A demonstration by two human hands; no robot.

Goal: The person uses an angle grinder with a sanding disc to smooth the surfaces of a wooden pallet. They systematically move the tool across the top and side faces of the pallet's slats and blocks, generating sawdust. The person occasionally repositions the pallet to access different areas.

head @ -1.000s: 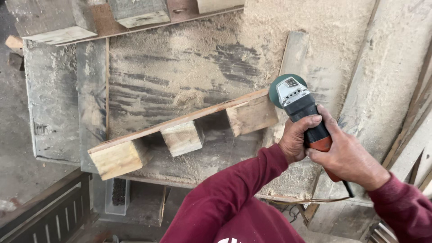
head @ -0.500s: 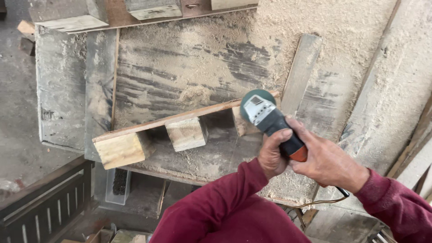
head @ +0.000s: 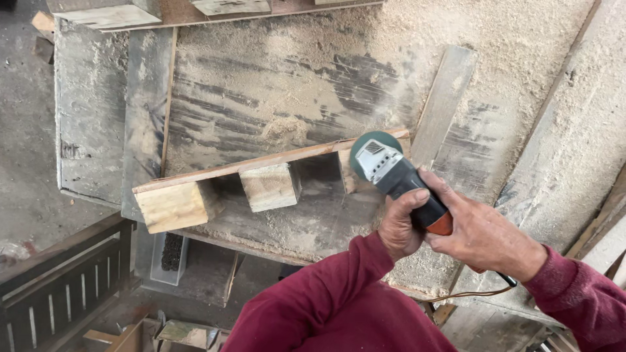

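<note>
Grinder (head: 391,176), clamped in both left hand (head: 399,225) and right hand (head: 482,236), has shifted leftward onto the pallet's (head: 261,171) end block

Both hands were clamped around the grinder (head: 399,179): the left hand (head: 399,225) wrapped its body from the near side, and the right hand (head: 482,236) gripped its rear handle, both red-sleeved forearms angled toward it.

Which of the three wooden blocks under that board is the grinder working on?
The rightmost block, mostly hidden behind the grinder and its green disc. The middle block and left end block sit clear and untouched.
</note>
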